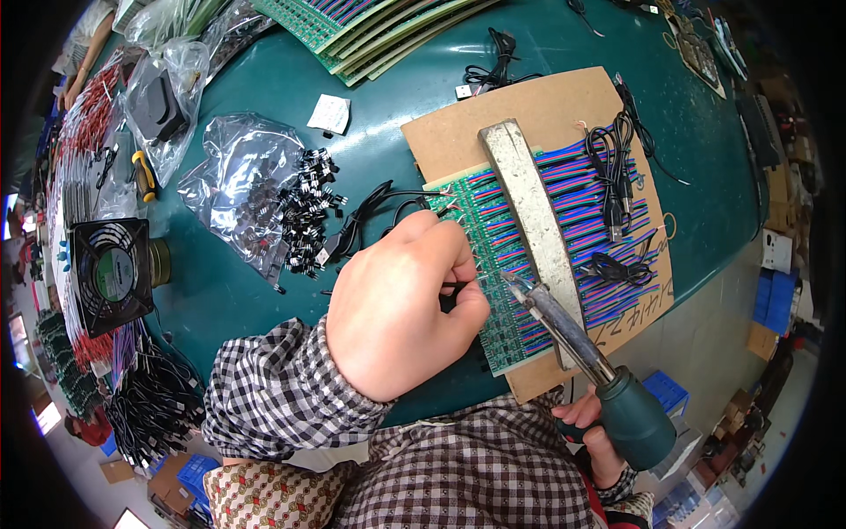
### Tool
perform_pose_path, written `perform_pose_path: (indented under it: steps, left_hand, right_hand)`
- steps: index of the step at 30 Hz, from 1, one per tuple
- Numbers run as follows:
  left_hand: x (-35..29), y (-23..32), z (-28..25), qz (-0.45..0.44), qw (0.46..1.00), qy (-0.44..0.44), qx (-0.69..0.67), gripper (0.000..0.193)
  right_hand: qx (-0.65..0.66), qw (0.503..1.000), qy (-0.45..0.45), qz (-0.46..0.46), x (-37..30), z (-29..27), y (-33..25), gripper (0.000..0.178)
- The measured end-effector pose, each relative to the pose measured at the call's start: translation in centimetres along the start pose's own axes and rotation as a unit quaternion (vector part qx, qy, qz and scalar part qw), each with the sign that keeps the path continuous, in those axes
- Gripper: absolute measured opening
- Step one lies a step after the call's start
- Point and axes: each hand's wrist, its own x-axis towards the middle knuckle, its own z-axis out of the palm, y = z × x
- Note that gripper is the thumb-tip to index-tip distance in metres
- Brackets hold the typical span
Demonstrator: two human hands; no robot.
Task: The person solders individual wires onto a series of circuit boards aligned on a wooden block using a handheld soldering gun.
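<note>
My left hand (401,304) is closed in a pinch on a thin black cable (453,285), its end pointing at the green circuit board (500,339). The soldering iron (577,339), with a metal barrel and dark green handle, is in my right hand (595,432), which is partly hidden by the handle. Its tip is over the board, close to the cable end; whether they touch I cannot tell. Rows of blue, red and black wires (586,212) run right from the board. A worn metal bar (533,212) lies across these wires.
Brown cardboard (493,110) lies under the board. Coiled black USB cables (608,172) rest on the wires. Leftward are a plastic bag (233,167), small black connectors (308,212), a fan (110,278) and a yellow-handled screwdriver (143,176). Stacked circuit boards (352,40) stand at the back.
</note>
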Motion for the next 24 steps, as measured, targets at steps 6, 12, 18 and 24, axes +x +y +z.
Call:
perform_pose_path:
  steps: [6,12,18,24]
  left_hand:
    - [-0.1,0.0,0.0,0.003,1.000,0.000,0.003,0.013]
    - [-0.6,0.2,0.1,-0.007,1.000,0.007,-0.007,0.014]
    - [-1.3,0.2,0.8,0.010,0.999,0.034,-0.009,0.014]
    - [-1.4,0.0,0.9,0.023,0.999,0.042,-0.018,0.014]
  right_hand:
    - [-0.042,0.999,0.000,-0.034,-0.4,-0.2,-0.3,0.041]
    - [-0.068,0.996,-0.035,0.039,-0.6,0.2,-1.4,0.063]
    - [-0.063,0.994,-0.030,0.078,-0.8,-0.1,-1.5,0.062]
    - [-0.072,0.994,-0.043,0.074,-0.7,-0.1,-1.4,0.061]
